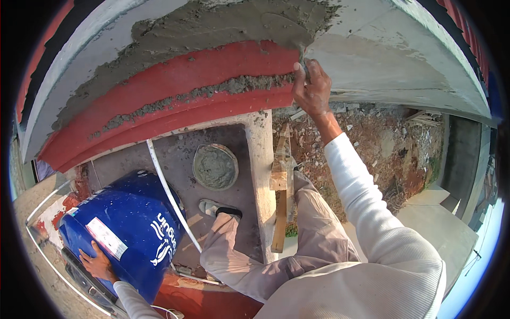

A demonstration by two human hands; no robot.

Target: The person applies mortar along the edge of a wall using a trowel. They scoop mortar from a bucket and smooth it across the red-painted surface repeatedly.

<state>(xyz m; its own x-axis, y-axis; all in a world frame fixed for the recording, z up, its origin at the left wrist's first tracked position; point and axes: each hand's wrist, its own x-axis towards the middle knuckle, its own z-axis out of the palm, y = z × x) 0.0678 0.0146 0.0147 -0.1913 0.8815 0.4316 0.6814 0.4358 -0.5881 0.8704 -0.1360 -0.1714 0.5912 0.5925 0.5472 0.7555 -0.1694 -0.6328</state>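
Mortar ridge (234, 85) v. rough, matt; tank (141, 199) smooth, glossy plastic w/ papery label (106, 237); R sleeve (361, 183) ribbed cloth.

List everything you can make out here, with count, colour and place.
Rounded glossy tank: one, blue, lower left
Round open bucket: one, pale, left of centre, holding wet mortar
Smeared mortar patch: one, grey, top wall
Smooth curved wall band: one, red, below that patch
Thin round pipes: at least two, white, around the tank
Narrow wooden planks: at least two, brown, centre
Rubble-strewn ground: one stretch, reddish brown, right
Flat sandal: one clear, pale, below the bucket
Loose trousers: one pair, beige, lower centre
Ribbed long-sleeved top: one, white, lower right
Left hand: one, bare, on the tank
Right hand: one, bare, upper centre, around a mostly hidden tool
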